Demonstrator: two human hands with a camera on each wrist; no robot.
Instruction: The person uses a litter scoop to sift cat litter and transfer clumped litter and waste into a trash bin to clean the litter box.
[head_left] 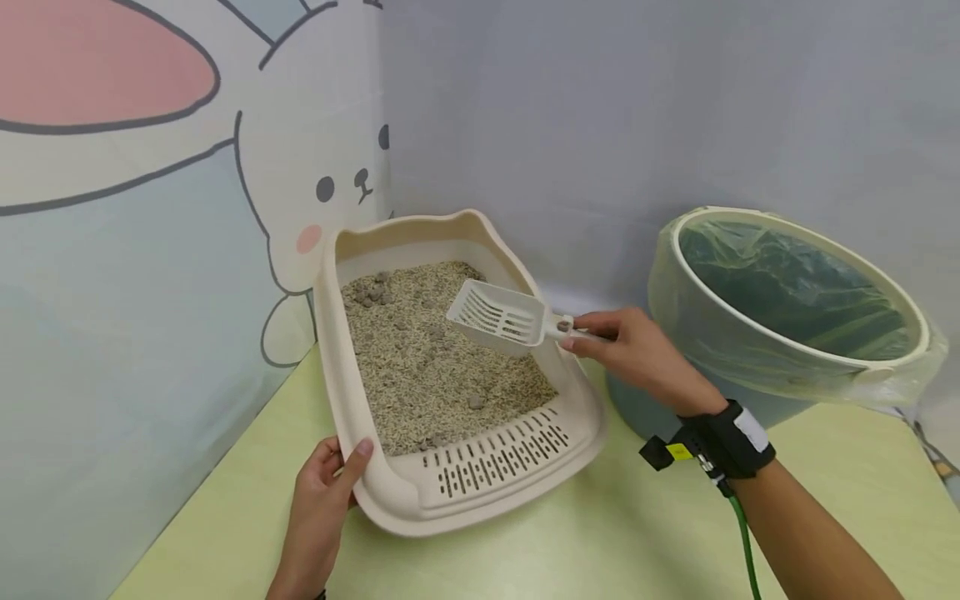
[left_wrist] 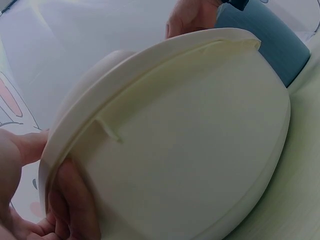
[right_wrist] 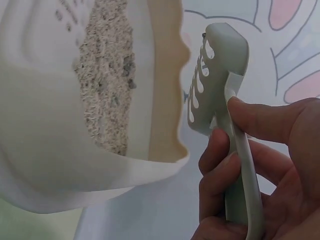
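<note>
**Slotted scoop held over the litter tray**

A pale plastic litter scoop with slotted blade (head_left: 498, 321) hangs in the middle of the head view, just above the grainy beige litter (head_left: 435, 367) and near the right wall of the tray. Its blade points to the left of the frame and looks bare of litter. The right hand (head_left: 637, 354) grips the scoop's handle: in the right wrist view the thumb lies along one side of the handle and the curled fingers (right_wrist: 220, 170) wrap the other, so the grip is closed firmly round it.

The litter lies in a cream plastic litter tray with a slotted step at its near end (head_left: 495, 467), which sits at the centre of the head view. A few darker grey clumps (head_left: 371, 292) show in the far corner of the litter and others are scattered nearer. The left hand (head_left: 322, 492) holds the tray's lower left rim, thumb on top and fingers curled under the edge, as the left wrist view confirms.

The tray rests on a light green tabletop (head_left: 600, 542). To the right stands a round cream bin lined with a clear plastic bag (head_left: 787, 308), just beside the tray. Behind, a wall panel with a cartoon rabbit (head_left: 330, 192) fills the upper left.
</note>
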